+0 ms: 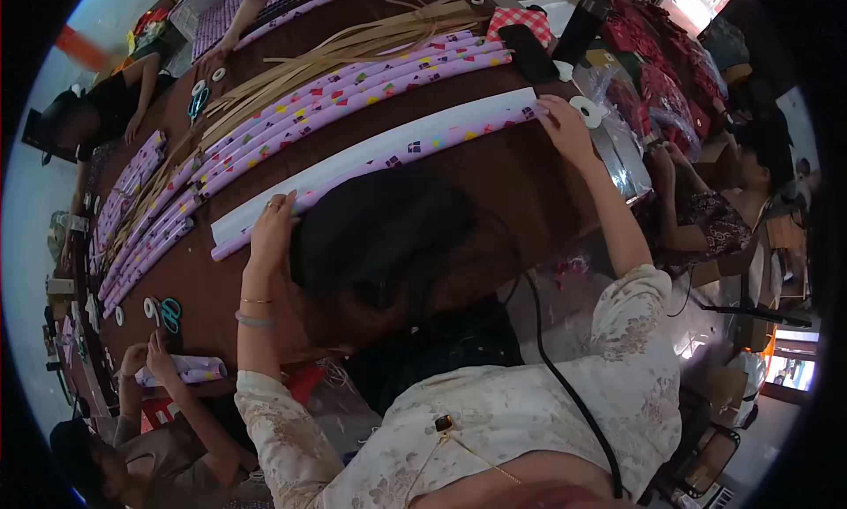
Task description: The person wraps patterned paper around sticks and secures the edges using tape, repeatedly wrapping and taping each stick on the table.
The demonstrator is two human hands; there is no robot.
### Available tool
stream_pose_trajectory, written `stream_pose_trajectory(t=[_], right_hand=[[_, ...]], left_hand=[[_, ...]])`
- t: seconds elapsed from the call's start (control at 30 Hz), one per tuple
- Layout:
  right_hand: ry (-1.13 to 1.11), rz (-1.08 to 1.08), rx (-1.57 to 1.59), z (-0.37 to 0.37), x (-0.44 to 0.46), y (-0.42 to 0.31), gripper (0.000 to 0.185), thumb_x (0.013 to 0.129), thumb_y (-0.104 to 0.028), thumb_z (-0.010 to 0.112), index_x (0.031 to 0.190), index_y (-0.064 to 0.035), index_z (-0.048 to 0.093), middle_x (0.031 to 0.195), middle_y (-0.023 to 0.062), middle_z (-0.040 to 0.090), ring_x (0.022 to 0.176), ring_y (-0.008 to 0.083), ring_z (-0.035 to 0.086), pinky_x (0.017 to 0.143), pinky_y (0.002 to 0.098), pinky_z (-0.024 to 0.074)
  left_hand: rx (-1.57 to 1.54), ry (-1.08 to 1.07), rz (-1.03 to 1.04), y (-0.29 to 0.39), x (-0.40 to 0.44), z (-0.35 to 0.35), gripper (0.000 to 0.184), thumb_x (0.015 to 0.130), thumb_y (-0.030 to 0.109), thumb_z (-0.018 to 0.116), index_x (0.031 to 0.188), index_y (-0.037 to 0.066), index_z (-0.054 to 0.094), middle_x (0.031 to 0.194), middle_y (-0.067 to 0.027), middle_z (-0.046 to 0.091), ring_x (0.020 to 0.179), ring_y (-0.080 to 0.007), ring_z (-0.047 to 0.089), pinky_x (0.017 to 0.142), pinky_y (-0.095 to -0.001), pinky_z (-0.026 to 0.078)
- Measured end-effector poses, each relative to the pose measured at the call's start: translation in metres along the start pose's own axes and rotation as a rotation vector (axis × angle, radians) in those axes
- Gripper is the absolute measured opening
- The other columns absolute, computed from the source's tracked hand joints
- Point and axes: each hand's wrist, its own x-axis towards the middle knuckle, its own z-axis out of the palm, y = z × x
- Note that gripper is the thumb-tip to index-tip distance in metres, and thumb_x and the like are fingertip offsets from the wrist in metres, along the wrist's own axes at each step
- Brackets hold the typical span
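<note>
Left hand (pixel 273 228) and right hand (pixel 568 133), each grip pinching 1 part-rolled paper (pixel 413 147) near its 2 ends, tape (pixel 585 112) beside right hand, brown surface (pixel 520 196) below

A red-and-white checked cloth (pixel 514 17) shows partly behind a flat, black, phone-shaped object (pixel 530 56); a black cylindrical bottle (pixel 581 31) is just right of that object.

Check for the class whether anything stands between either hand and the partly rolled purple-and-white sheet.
Nothing visible does: the left hand touches the sheet near its left end, the right hand at its right end. The dark bundle lies on the near side, beside the left hand, not between.
</note>
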Motion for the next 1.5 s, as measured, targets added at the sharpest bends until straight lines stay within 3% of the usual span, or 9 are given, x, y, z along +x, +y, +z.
stream_pose_trajectory(t=[0.17, 0.4, 0.57, 0.77, 0.93, 1.07, 1.23, 1.37, 1.5], right_hand=[[0.016, 0.368, -0.268, -0.016, -0.039, 0.066, 0.033, 0.076, -0.029, 0.061, 0.106, -0.0157, 0.058, 0.11, 0.0036, 0.051, 0.104, 0.0245, 0.049, 0.089, 0.0414, 0.0364], [-0.113, 0.32, -0.254, -0.025, -0.047, 0.095, 0.033, 0.075, -0.031, 0.063, 0.106, -0.0186, 0.059, 0.117, 0.0043, 0.046, 0.112, 0.029, 0.042, 0.092, 0.0473, 0.0313], [0.061, 0.296, -0.182, -0.014, -0.044, 0.098, 0.034, 0.073, -0.021, 0.067, 0.106, -0.0147, 0.059, 0.119, 0.0079, 0.044, 0.112, 0.0293, 0.041, 0.092, 0.042, 0.0339], [0.109, 0.228, 0.218, -0.034, -0.023, 0.031, 0.03, 0.083, -0.02, 0.059, 0.109, -0.0042, 0.054, 0.117, 0.0098, 0.043, 0.112, 0.0248, 0.042, 0.092, 0.0312, 0.0361], [-0.144, 0.364, 0.888, -0.07, -0.003, -0.072, 0.03, 0.088, -0.018, 0.053, 0.112, -0.0003, 0.051, 0.129, 0.005, 0.037, 0.112, 0.0146, 0.041, 0.095, 0.0277, 0.0329], [-0.263, 0.153, 0.894, -0.062, 0.005, -0.125, 0.028, 0.086, -0.017, 0.055, 0.109, -0.0021, 0.052, 0.127, 0.0065, 0.039, 0.115, 0.0176, 0.04, 0.095, 0.0295, 0.0324], [-0.311, -0.049, 0.826, -0.044, 0.016, -0.18, 0.03, 0.079, -0.019, 0.064, 0.104, -0.0047, 0.054, 0.125, 0.0081, 0.04, 0.116, 0.0227, 0.038, 0.097, 0.0329, 0.0306], [-0.288, -0.177, 0.539, -0.034, 0.014, -0.202, 0.031, 0.079, -0.025, 0.064, 0.101, -0.0064, 0.055, 0.125, 0.008, 0.04, 0.114, 0.026, 0.039, 0.098, 0.0369, 0.0267], [-0.267, -0.224, 0.502, -0.031, 0.013, -0.214, 0.031, 0.078, -0.027, 0.065, 0.101, -0.0071, 0.055, 0.124, 0.0082, 0.041, 0.114, 0.0265, 0.039, 0.097, 0.0385, 0.025]], left_hand=[[0.035, -0.015, 0.037, -0.003, -0.003, 0.001, 0.056, 0.073, 0.006, 0.061, 0.126, 0.009, 0.042, 0.108, -0.0128, 0.05, 0.098, -0.0298, 0.052, 0.079, -0.0375, 0.045], [0.07, -0.039, 0.008, 0.001, -0.004, -0.004, 0.058, 0.074, 0.006, 0.061, 0.127, 0.006, 0.038, 0.109, -0.0132, 0.05, 0.098, -0.03, 0.051, 0.082, -0.0376, 0.044], [0.071, -0.001, 0.057, -0.003, -0.006, -0.004, 0.055, 0.074, 0.007, 0.061, 0.125, 0.006, 0.04, 0.111, -0.0135, 0.05, 0.099, -0.0297, 0.051, 0.084, -0.037, 0.042], [0.036, -0.001, 0.021, -0.003, -0.009, -0.008, 0.053, 0.074, 0.006, 0.061, 0.123, 0.005, 0.041, 0.113, -0.0139, 0.049, 0.101, -0.0301, 0.051, 0.085, -0.0368, 0.042], [0.047, 0.095, 0.057, 0.007, -0.011, -0.019, 0.045, 0.074, 0.005, 0.061, 0.117, 0.006, 0.048, 0.111, -0.0118, 0.051, 0.097, -0.0292, 0.053, 0.08, -0.0373, 0.044], [-0.073, 0.359, 0.014, 0.073, 0.001, -0.042, 0.025, 0.075, 0.008, 0.062, 0.1, 0.007, 0.061, 0.099, -0.0091, 0.059, 0.085, -0.0276, 0.058, 0.072, -0.0354, 0.045], [-0.528, 0.576, 0.022, 0.163, 0.018, -0.052, 0.019, 0.077, 0.006, 0.064, 0.096, 0.006, 0.064, 0.09, -0.0097, 0.062, 0.078, -0.025, 0.059, 0.065, -0.0298, 0.046], [-0.707, 0.631, -0.115, 0.192, 0.024, -0.036, 0.018, 0.077, 0.006, 0.064, 0.095, 0.005, 0.064, 0.089, -0.0092, 0.062, 0.074, -0.0239, 0.06, 0.061, -0.0281, 0.046], [-0.699, 0.731, -0.139, 0.198, 0.023, -0.024, 0.016, 0.075, 0.004, 0.065, 0.091, 0.003, 0.064, 0.085, -0.0095, 0.062, 0.072, -0.0238, 0.059, 0.058, -0.0297, 0.046]])
